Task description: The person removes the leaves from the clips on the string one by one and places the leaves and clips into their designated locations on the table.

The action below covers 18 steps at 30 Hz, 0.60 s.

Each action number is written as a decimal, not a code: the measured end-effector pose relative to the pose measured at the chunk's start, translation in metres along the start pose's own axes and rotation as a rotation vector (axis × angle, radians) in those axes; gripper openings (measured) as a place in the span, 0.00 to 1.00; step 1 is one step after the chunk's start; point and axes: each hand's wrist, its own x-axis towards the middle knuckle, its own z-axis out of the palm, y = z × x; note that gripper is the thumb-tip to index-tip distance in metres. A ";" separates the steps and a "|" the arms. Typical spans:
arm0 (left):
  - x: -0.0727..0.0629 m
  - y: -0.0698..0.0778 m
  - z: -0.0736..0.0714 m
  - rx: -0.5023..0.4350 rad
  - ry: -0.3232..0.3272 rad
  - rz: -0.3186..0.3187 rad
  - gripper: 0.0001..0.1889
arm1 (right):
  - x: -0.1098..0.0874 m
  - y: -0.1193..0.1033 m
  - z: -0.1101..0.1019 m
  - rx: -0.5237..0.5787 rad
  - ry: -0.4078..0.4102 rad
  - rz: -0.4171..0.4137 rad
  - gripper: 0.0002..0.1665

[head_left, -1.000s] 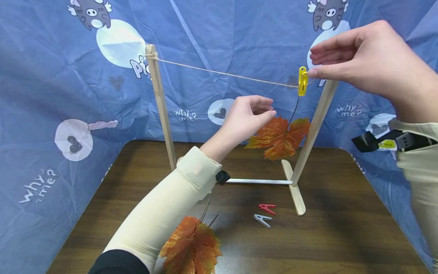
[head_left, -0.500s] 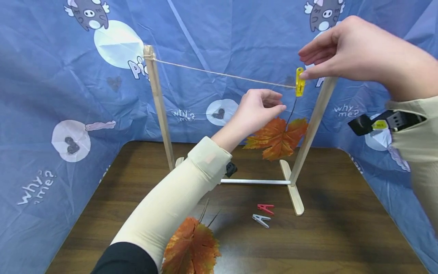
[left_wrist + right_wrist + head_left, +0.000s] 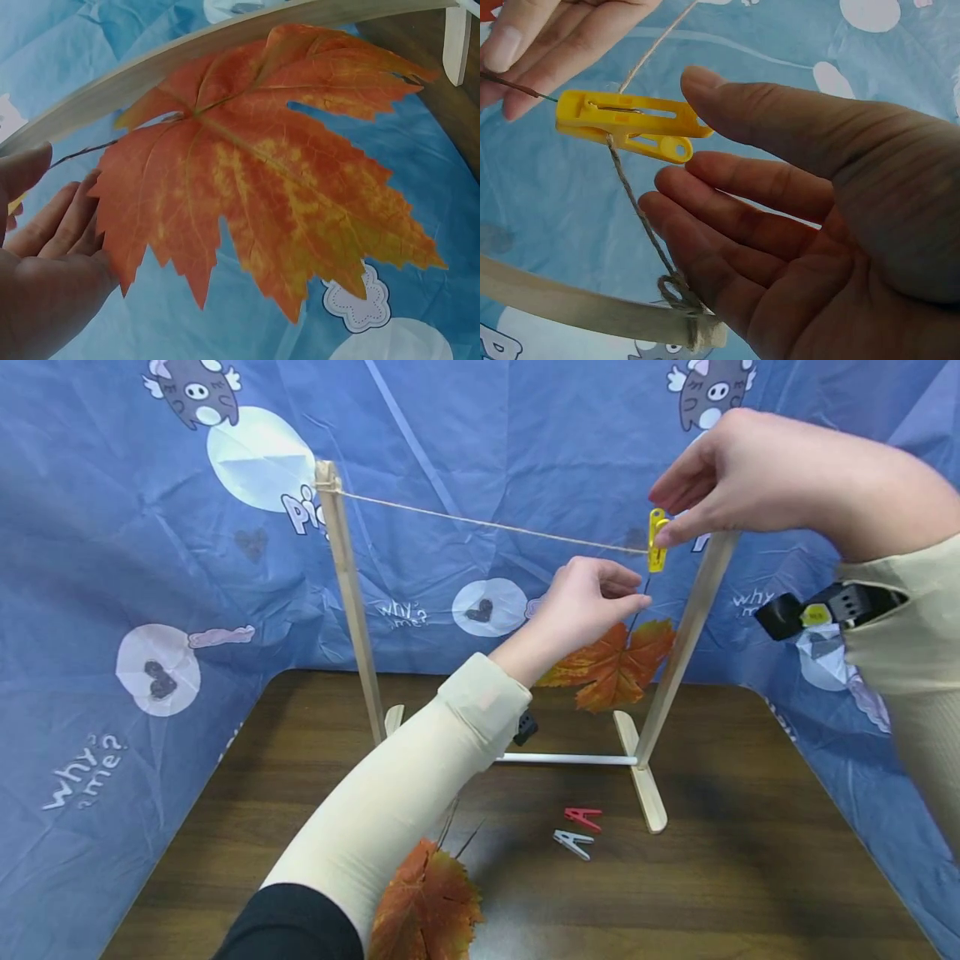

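A yellow clothespin [image 3: 657, 545] is clipped on the string [image 3: 480, 520] near its right end. The stem of an orange maple leaf [image 3: 611, 667] is in its jaws, and the leaf hangs below. At the clothespin, my right hand [image 3: 776, 481] has its thumb against one handle; the fingertips lie close to the other handle, not visibly squeezing. My left hand [image 3: 592, 602] is beside the leaf's stem [image 3: 82, 151], thumb and fingers apart around it. Part of the leaf is hidden behind the left hand in the head view.
Wooden posts [image 3: 350, 602] carry the string, joined low by a white rod [image 3: 573, 759]. A red clothespin [image 3: 583, 817] and a grey one [image 3: 573, 843] lie on the brown table [image 3: 675, 893]. More orange leaf [image 3: 431, 902] lies under my left forearm. A blue printed cloth [image 3: 465, 435] hangs behind.
My left hand has moved right, to the hanging leaf's stem. My right hand has moved left, its fingers coming closer around the yellow clothespin's handles. The clothespin and leaf stay in place.
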 end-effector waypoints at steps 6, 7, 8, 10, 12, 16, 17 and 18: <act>0.004 0.000 0.007 0.029 0.001 0.013 0.15 | 0.004 0.002 0.005 0.012 -0.013 -0.026 0.28; 0.005 0.000 0.007 0.034 0.003 0.015 0.14 | 0.004 0.002 0.005 0.006 -0.014 -0.028 0.28; 0.005 -0.001 0.008 0.039 0.005 0.018 0.14 | 0.005 0.002 0.005 0.002 -0.013 -0.031 0.27; 0.005 -0.001 0.008 0.052 0.009 0.028 0.12 | 0.006 0.001 0.004 -0.007 -0.010 -0.038 0.25; 0.006 -0.001 0.008 0.063 0.009 0.035 0.11 | 0.007 0.001 0.004 -0.015 -0.009 -0.037 0.24; 0.006 -0.002 0.009 0.088 0.009 0.040 0.10 | 0.008 0.002 0.003 -0.025 -0.017 -0.026 0.22; 0.007 -0.002 0.009 0.091 0.008 0.038 0.09 | 0.009 0.002 0.003 -0.028 -0.019 -0.026 0.22; 0.007 -0.002 0.009 0.094 0.007 0.037 0.09 | 0.009 0.002 0.003 -0.033 -0.020 -0.027 0.21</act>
